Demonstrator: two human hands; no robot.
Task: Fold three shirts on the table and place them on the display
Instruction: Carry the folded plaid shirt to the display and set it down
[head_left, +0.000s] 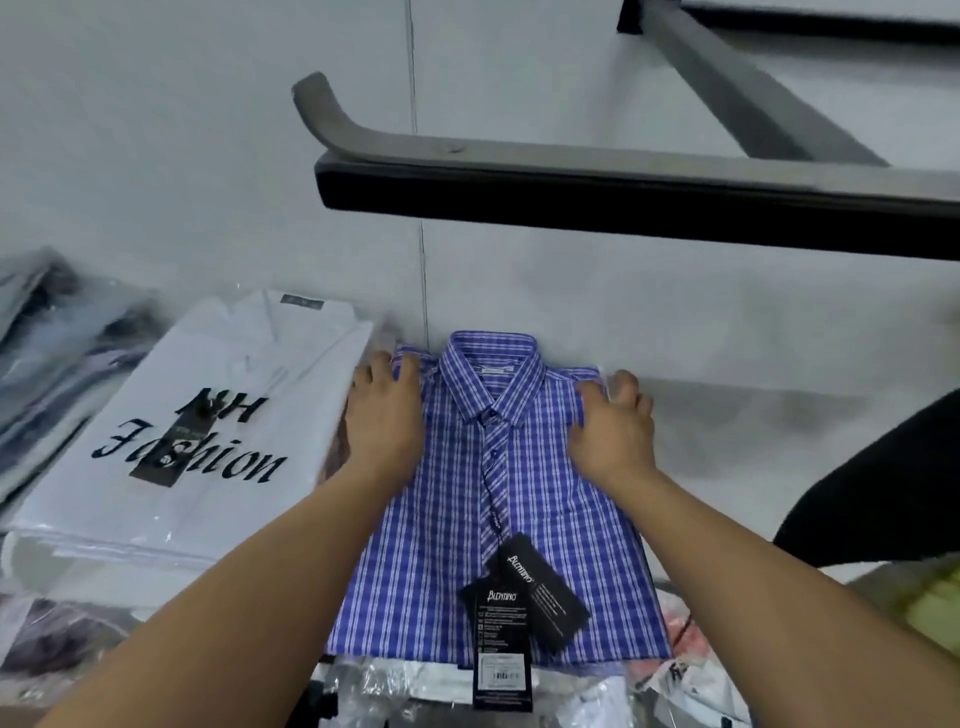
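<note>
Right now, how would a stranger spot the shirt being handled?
Look under the dark rail by the pale wall. There the left hand and right hand rest on a folded shirt, at its shoulders. It is blue checked with black hang tags, unlike the white bagged shirt beside it.

Both bare arms are reaching forward and drawing slightly toward each other, the left arm (234, 597) coming in from the lower left and the right arm (779, 582) from the lower right, with the elbows lying out of view. The left hand (384, 415) is lying palm down, its fingers (382, 366) stretching forward close together and pressing flat. The right hand (613, 421) is resting palm down level with it and well apart from it, its fingers bending a little at the knuckles and its thumb (626, 384) spreading out to the right.
</note>
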